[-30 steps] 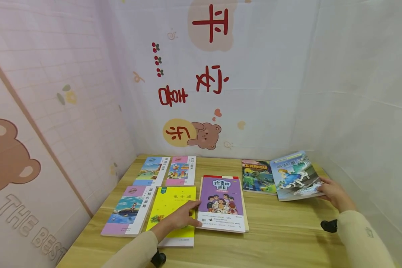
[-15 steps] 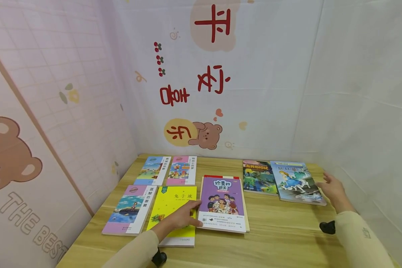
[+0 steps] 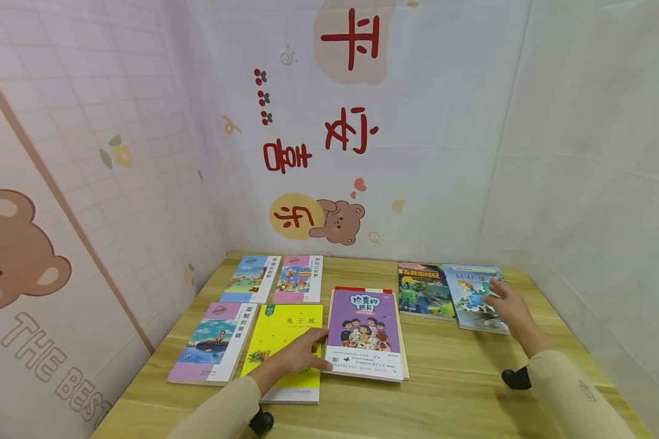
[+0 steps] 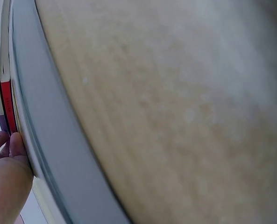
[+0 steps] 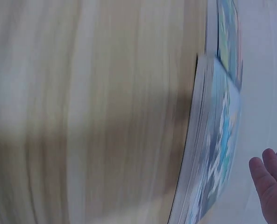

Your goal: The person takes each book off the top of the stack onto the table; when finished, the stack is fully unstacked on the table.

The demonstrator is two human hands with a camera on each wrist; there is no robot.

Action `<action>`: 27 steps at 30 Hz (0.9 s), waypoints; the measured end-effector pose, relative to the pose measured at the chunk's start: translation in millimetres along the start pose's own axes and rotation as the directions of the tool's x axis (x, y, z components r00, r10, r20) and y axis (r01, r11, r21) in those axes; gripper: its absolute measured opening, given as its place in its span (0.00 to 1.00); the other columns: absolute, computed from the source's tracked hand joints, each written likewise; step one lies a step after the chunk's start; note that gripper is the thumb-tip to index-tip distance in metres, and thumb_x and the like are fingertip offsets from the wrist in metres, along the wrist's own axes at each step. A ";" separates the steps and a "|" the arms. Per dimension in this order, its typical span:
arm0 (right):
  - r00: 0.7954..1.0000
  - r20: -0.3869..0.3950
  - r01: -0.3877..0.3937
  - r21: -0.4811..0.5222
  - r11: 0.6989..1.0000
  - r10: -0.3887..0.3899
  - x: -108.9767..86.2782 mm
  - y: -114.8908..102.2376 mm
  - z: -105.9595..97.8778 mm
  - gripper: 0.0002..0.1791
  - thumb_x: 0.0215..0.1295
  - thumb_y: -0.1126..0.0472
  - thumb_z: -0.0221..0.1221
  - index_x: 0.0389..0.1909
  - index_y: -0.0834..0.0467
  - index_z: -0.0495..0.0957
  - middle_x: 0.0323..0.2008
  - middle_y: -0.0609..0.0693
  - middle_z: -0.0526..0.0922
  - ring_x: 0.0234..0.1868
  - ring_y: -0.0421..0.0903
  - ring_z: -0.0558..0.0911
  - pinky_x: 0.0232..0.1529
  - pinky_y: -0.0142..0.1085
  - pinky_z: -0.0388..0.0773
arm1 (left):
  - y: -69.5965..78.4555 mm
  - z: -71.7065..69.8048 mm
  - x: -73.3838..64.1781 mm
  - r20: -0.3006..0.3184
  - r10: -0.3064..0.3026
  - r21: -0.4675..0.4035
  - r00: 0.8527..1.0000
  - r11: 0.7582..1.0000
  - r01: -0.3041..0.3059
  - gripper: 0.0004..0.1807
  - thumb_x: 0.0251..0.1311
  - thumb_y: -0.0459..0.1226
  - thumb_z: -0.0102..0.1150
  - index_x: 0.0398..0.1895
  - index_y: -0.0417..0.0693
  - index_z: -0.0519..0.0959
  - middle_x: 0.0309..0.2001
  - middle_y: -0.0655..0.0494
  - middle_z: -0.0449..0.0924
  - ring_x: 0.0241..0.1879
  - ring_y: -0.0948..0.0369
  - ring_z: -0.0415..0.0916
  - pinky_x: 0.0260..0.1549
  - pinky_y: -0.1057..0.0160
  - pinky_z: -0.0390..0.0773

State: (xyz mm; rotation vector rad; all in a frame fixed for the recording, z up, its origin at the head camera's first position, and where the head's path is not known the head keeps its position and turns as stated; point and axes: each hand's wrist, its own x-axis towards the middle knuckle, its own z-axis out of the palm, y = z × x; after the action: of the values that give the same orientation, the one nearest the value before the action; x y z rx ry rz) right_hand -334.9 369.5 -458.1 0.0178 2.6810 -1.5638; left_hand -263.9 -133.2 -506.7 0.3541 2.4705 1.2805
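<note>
In the head view my left hand point(image 3: 296, 358) rests at the left edge of a purple-covered book point(image 3: 365, 329), its thumb at the near corner. This book lies on other books, and a red spine point(image 4: 7, 100) shows in the left wrist view beside the fingertips. Beneath the left wrist lies a yellow book point(image 3: 285, 323). My right hand point(image 3: 513, 314) is held over the right part of a blue picture book point(image 3: 472, 299), fingers loosely spread and nothing in them, covering part of the cover. Against that book's left side lies a green jungle-cover book point(image 3: 425, 289).
Left of the yellow book is a pink-and-blue book point(image 3: 211, 341). Behind them lie a blue-bordered book point(image 3: 249, 279) and a pink-bordered one point(image 3: 298, 279). The wooden table point(image 3: 445, 390) meets a cloth-covered wall point(image 3: 428, 134) at the back, with more walls on both sides.
My right hand has let go of the blue picture book, which was tilted up and now lies flat, and has moved left over it. My left hand has stayed put.
</note>
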 end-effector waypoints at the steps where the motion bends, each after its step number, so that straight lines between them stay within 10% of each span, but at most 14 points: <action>1: 1.000 0.020 0.005 0.006 1.000 -0.005 -0.6 -3.2 6.1 0.41 0.78 0.55 0.48 0.78 0.62 0.34 0.75 0.71 0.43 0.71 0.73 0.49 0.65 0.66 0.56 | -0.4 0.1 0.2 0.001 0.000 -0.003 1.000 1.000 0.000 0.49 0.49 0.44 0.77 0.75 0.49 0.63 0.71 0.51 0.63 0.68 0.50 0.61 0.68 0.42 0.58; 17: 0.975 0.205 0.023 0.280 0.960 -0.083 -42.9 -38.3 112.2 0.39 0.73 0.61 0.56 0.77 0.66 0.47 0.72 0.72 0.54 0.69 0.68 0.62 0.65 0.55 0.67 | -2.1 -1.3 1.9 0.008 -0.005 -0.019 1.000 1.000 0.005 0.48 0.49 0.46 0.77 0.75 0.52 0.64 0.71 0.53 0.63 0.65 0.51 0.63 0.67 0.43 0.60; 27: 0.984 0.176 -0.027 0.277 0.960 -0.024 -74.5 -46.9 151.1 0.37 0.68 0.64 0.61 0.73 0.68 0.57 0.67 0.70 0.67 0.62 0.62 0.74 0.57 0.50 0.76 | -5.3 -0.8 3.7 0.010 0.000 -0.027 1.000 1.000 0.000 0.49 0.47 0.46 0.78 0.74 0.53 0.65 0.70 0.53 0.64 0.66 0.50 0.61 0.69 0.41 0.55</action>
State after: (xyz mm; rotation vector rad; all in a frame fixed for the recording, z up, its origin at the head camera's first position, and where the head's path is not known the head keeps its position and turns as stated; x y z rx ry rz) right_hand -257.7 215.6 -488.7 -0.1068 2.3092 -1.8338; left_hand -267.9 -135.3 -511.3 0.3525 2.4429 1.3072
